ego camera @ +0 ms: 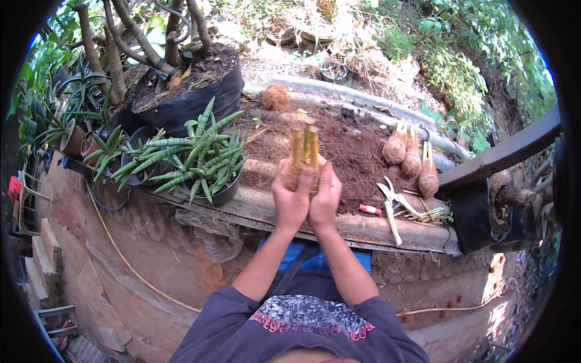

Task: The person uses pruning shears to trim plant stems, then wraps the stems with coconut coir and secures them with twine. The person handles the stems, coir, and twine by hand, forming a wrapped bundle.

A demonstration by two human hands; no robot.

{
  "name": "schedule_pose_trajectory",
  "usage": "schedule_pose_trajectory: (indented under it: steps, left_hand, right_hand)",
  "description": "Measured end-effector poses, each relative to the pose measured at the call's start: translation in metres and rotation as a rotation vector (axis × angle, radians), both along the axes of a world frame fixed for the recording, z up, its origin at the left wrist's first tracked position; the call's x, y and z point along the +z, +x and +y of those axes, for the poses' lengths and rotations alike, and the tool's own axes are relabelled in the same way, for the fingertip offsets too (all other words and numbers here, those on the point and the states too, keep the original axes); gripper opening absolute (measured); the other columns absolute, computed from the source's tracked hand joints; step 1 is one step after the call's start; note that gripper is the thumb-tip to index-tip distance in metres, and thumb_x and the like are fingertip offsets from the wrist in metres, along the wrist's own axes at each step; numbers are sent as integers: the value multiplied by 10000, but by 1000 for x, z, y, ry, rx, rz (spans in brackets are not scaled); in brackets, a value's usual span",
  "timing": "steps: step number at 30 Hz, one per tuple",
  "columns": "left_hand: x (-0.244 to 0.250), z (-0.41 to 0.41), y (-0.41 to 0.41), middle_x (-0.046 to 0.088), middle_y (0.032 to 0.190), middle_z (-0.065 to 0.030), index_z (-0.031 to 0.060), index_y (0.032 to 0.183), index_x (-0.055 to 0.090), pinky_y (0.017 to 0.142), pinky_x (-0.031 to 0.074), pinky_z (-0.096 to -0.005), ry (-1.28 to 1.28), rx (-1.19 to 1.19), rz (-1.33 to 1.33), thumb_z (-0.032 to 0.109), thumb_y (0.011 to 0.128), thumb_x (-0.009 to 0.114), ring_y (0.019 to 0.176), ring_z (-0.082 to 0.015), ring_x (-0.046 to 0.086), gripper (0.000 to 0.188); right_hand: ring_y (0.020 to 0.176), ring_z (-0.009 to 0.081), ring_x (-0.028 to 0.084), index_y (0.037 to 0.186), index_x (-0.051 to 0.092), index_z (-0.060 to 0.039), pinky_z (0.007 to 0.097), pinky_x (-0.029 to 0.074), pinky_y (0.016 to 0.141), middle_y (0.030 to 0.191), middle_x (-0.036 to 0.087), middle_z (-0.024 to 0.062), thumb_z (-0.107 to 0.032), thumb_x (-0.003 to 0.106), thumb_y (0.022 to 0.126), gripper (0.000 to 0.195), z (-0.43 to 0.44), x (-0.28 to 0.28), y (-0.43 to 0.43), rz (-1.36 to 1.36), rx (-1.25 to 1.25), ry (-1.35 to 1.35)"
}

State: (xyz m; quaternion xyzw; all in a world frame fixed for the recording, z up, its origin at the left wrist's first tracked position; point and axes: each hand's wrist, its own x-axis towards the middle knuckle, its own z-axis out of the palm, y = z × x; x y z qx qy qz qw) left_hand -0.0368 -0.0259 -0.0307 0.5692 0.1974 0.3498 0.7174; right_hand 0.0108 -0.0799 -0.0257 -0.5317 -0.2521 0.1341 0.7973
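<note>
Between my two palms I hold a bundle of plant stem cuttings (306,146), their cut tops pointing up. Brown coir fibre wraps the lower part, mostly hidden by my fingers. My left hand (291,195) cups it from the left, and my right hand (324,193) presses from the right. Loose dark soil or coco peat (358,159) is spread on the corrugated bench just beyond. To the right, several finished-looking coir-wrapped cuttings (411,159) lie in a row. Pruning shears (391,206) with pale handles rest near the bench's front edge, beside a small red-and-white object (370,209).
Potted snake plants (211,159) crowd the bench's left side, before a large black grow bag (195,104). A coir ball (275,97) sits at the back. Cut stem pieces (426,215) lie by the shears. A metal beam (504,147) slants in from the right, and a hose (136,272) crosses the ground.
</note>
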Motion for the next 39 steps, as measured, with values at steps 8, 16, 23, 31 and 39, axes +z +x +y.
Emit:
schedule_pose_trajectory:
  steps: [8, 16, 23, 31, 39]
  left_hand:
    - [-1, -3, 18, 614, 1111, -78, -33, 1234, 518, 897, 492, -293, -288, -141, -106, 71, 816, 728, 1002, -152, 609, 479]
    - [-24, 45, -6, 674, 913, -46, -5, 1005, 632, 746, 510, -260, 71, 183, 27, 42, 799, 732, 797, -121, 640, 235]
    - [-41, 54, -30, 668, 919, -50, 4, 980, 624, 741, 517, -282, 136, 167, 92, 53, 761, 759, 801, -130, 643, 263]
    - [-45, 51, -40, 609, 1011, -78, -13, 1110, 543, 831, 489, -297, 121, 90, 101, 22, 751, 724, 912, -154, 599, 403]
    - [-56, 58, -38, 622, 965, -63, -2, 1066, 562, 778, 508, -292, 189, 138, 21, 41, 738, 755, 845, -146, 612, 383]
  right_hand:
    - [1151, 201, 457, 1138, 665, 9, 343, 351, 1021, 1244, 489, 113, -152, 436, 990, 318, -11, -7, 22, -124, -29, -184]
    - [761, 202, 658, 1003, 714, -44, 311, 517, 743, 884, 709, 60, -143, 661, 851, 189, 27, -3, 98, -365, -108, -658]
    - [1093, 230, 535, 921, 737, -127, 396, 401, 956, 1043, 629, 33, -314, 726, 794, 226, 47, -5, 109, -1013, 85, -1125]
    - [964, 253, 622, 902, 718, -104, 402, 494, 817, 975, 655, 65, -288, 679, 843, 197, 50, 7, 118, -859, 29, -1003]
    - [1160, 214, 509, 1038, 724, -156, 409, 422, 973, 1200, 598, 41, -217, 669, 835, 218, 56, -17, 105, -1293, 319, -919]
